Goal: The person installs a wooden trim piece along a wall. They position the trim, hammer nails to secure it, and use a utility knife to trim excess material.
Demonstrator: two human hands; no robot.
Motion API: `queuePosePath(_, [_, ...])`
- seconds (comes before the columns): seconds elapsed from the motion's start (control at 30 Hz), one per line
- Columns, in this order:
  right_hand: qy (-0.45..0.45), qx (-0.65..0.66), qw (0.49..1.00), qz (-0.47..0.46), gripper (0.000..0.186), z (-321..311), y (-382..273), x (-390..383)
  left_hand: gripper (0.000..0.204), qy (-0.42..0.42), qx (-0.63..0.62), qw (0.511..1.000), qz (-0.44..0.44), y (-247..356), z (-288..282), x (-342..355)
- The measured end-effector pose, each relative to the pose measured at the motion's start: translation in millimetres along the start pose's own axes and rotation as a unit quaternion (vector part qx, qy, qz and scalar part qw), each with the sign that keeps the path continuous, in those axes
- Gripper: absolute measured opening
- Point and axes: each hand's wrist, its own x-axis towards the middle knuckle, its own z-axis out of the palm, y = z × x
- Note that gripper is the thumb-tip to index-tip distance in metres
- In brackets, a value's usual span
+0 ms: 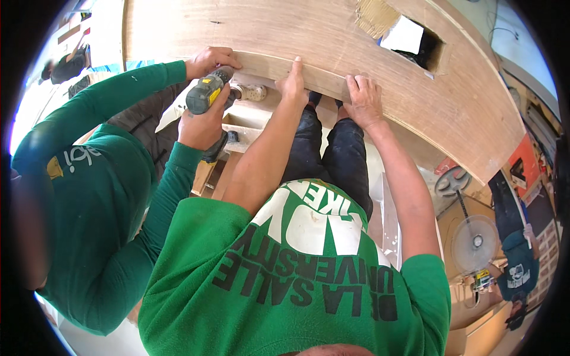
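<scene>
My left hand [292,83] grips the front edge of a curved plywood panel [273,29], where a narrow wooden strip [262,65] runs along it; the thumb or a finger points up over the strip. My right hand [362,98] holds the same edge further right, fingertips curled over it. To my left, a co-worker in dark green sleeves steadies the strip with one hand [211,60] and holds a grey and yellow cordless drill [205,95] in the other, its chuck just below the strip, close to my left hand.
The panel has a square cutout [430,53] with cardboard and white scrap beside it. Below are wooden boxes [240,130]. A standing fan [477,240] and another person [516,273] are at right. A further person [65,65] works at far left. My legs are under the panel.
</scene>
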Motion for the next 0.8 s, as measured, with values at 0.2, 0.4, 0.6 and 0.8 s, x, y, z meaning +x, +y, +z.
queuePosePath(0.2, [-0.042, 0.045, 0.998, 0.012, 0.073, -2, -1, -5, 0.077, -0.020, -0.003, 0.999, -0.035, 4, -11, -10])
queuePosePath(0.4, [-0.038, 0.104, 0.994, -0.013, 0.076, -26, -8, -32, 0.058, -0.067, 0.004, 0.997, 0.030, 4, -29, -48])
queuePosePath(0.6, [-0.097, 0.353, 0.927, 0.081, 0.060, -49, -13, -105, 0.045, -0.127, 0.091, 0.988, 0.011, -5, -55, -96])
queuePosePath(0.8, [-0.098, 0.366, 0.919, 0.105, 0.058, -85, -25, -162, 0.058, -0.212, 0.232, 0.945, 0.086, -11, -94, -141])
